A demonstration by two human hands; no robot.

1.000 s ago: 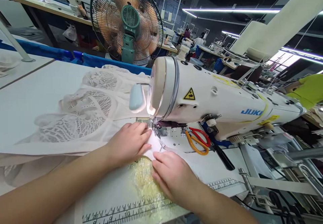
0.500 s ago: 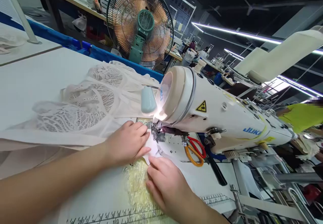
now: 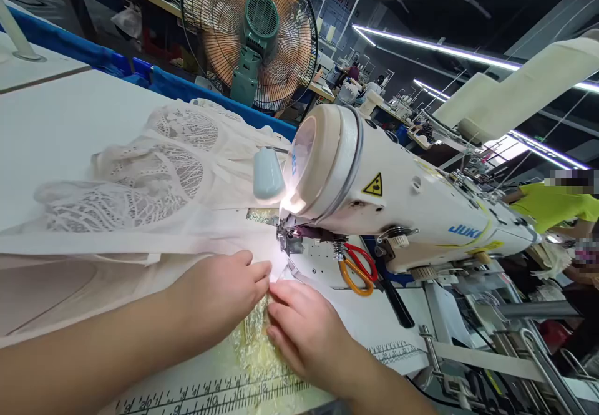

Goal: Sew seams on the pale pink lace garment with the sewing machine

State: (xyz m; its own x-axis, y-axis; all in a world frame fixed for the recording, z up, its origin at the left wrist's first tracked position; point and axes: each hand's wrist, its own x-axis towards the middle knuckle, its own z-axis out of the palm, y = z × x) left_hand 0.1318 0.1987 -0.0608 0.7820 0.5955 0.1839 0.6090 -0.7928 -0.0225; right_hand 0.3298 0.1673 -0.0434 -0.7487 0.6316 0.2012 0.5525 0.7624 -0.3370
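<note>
Left hand (image 3: 222, 296): palm down, forearm in from lower left, fingers curled on fabric (image 3: 182, 221); can't tell if gripping. Right hand (image 3: 306, 327): angled in from lower right, pinching fabric edge just beside. Fabric spans frame left to centre, under needle area.

Head cam, facing forward and down, close above left hand (image 3: 218, 296) and right hand (image 3: 309, 331). JUKI sewing machine (image 3: 397, 196) near, fan (image 3: 261, 17) farther off.

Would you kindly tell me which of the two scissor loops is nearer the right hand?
The orange loop; the red loop lies beyond it, farther from the right hand.
</note>
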